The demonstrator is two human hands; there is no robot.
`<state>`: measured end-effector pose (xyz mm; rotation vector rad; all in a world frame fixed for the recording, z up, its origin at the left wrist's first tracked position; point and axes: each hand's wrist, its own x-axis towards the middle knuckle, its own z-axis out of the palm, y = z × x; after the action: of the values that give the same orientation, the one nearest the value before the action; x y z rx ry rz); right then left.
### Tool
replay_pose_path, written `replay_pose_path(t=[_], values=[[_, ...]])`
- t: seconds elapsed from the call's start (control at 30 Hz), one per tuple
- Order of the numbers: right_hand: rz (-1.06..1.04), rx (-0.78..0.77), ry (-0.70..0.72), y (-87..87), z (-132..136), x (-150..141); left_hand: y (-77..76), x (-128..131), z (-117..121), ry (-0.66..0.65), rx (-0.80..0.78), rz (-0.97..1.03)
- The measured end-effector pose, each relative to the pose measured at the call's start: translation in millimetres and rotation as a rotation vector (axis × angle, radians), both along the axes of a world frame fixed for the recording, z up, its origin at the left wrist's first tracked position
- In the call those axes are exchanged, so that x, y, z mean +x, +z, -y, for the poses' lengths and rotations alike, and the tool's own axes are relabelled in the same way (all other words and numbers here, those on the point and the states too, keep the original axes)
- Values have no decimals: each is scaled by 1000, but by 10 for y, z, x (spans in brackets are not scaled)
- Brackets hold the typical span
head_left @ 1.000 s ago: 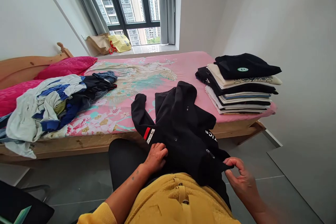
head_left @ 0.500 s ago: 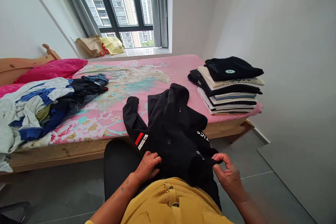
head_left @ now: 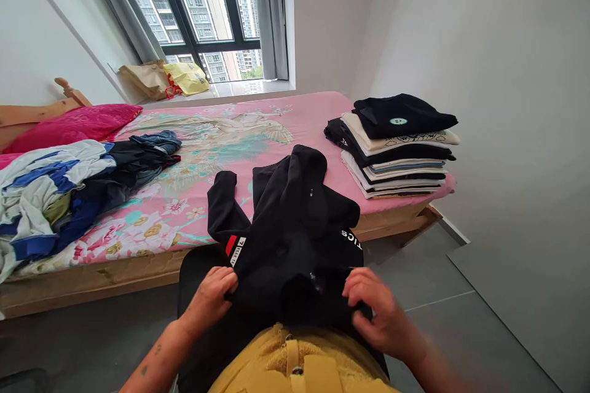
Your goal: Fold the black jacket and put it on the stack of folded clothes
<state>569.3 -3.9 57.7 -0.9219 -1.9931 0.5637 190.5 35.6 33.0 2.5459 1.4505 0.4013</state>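
Observation:
A black hooded garment (head_left: 295, 221) with a red and white tag and white letters lies across my lap and over the near edge of the bed (head_left: 276, 116). My left hand (head_left: 212, 291) is closed on its fabric at the lower left, just under the tag. My right hand (head_left: 375, 313) is closed on the fabric at the lower right, fingers curled into the cloth. I wear a yellow top (head_left: 304, 368).
A neat stack of folded clothes (head_left: 396, 147) sits on the bed's right end. A loose heap of unfolded clothes (head_left: 69, 184) lies at the left beside pink pillows (head_left: 74, 126). Bags (head_left: 170, 77) rest on the window sill. Grey tiled floor (head_left: 461, 319) lies at the right.
My right hand has moved left along the garment's lower edge, from a pinch on its corner to a grip nearer the middle. My left hand shifted slightly left. The view panned right.

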Motion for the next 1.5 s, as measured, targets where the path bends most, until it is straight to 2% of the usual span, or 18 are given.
replay_pose_path(t=[0.07,0.1,0.27,0.37,0.53,0.77,0.9,1.0,1.13,1.2,1.27,1.33,1.4,1.5], values=[[94,26,106,2,81,-7,24,-230,24,33,-1,-57],[127,30,110,-33,115,8,17,-329,39,45,-9,-69],[155,-81,-132,-384,180,184,-115,-595,59,84,-41,-54],[218,-124,-179,-524,182,239,-180,-647,-1,93,-32,-32],[360,-140,-97,-577,149,178,-214,-734,-109,108,16,23],[452,-176,-158,-845,-22,204,-373,-896,-63,187,-13,67],[488,-191,-85,-852,-80,321,-448,-944,-87,245,-6,123],[535,-193,-63,-851,-50,353,-431,-900,-111,260,-10,152],[437,-134,-145,-1001,-37,283,-378,-785,-62,277,-54,192],[376,-114,-212,-999,-147,266,-322,-736,-40,281,-65,225],[339,-104,-302,-801,-376,297,-183,-707,-75,280,-65,266],[309,-59,-406,-346,-694,370,112,-702,-190,274,-46,313],[282,95,-513,333,-1032,458,606,-717,-368,317,16,352],[247,377,-724,1522,-1436,535,1641,-748,-662,528,170,369]])
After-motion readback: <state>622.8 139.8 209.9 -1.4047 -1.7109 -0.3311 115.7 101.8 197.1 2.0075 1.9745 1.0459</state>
